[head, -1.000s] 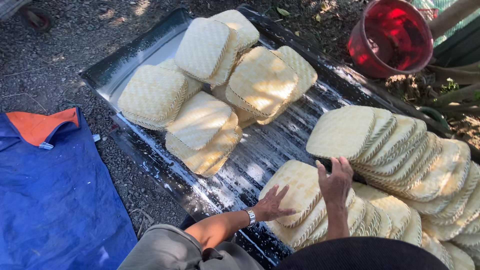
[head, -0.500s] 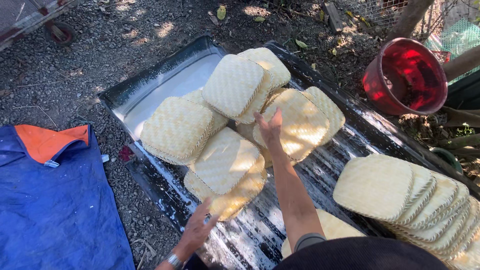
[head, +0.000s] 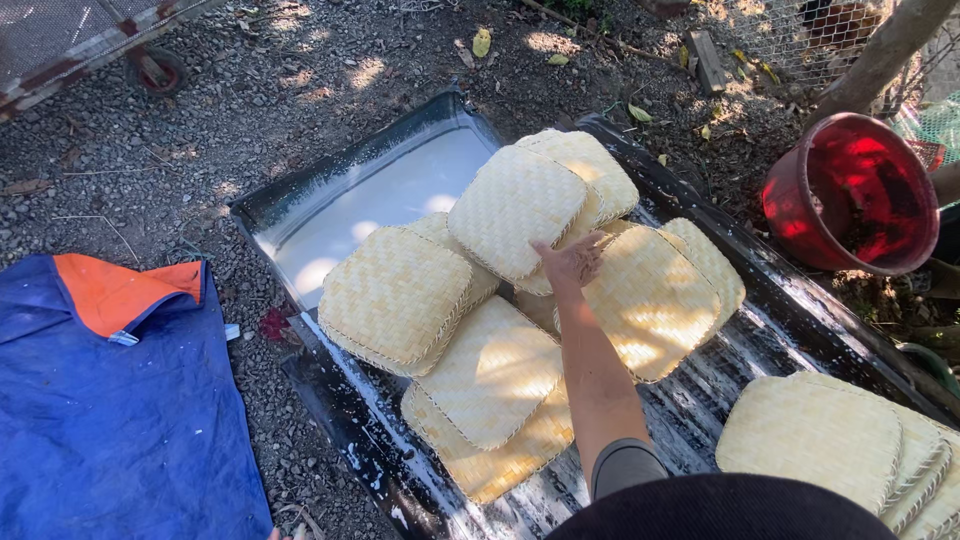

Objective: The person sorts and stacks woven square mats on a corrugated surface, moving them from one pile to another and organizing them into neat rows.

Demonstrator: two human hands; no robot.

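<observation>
The right hand (head: 572, 262) reaches far out over the long black tray (head: 800, 325), and its fingers lie flat and a little spread on the woven mats, not closed around anything. The hand sits right where two mats meet. The top mat (head: 515, 222) lies at about 10 o'clock from the hand, and its near edge touches the fingertips. The right mat (head: 650, 300) lies at about 4 o'clock, and the wrist rests just on its edge. Both mats are squarish with round corners, so they have no clear long side, and both lie tilted on other mats under them. Another mat, the left mat (head: 395, 295), lies at about 9 o'clock, a bit apart from the hand. White liquid (head: 385, 195) fills the far end of the tray at about 11 o'clock. A stack of mats (head: 815, 445) sits near the body at 4 o'clock. A red bucket (head: 850, 195) stands at 2 o'clock. The left hand is almost out of sight at the bottom edge, so I cannot tell if it is open or closed. The right hand is much nearer to the mats.
</observation>
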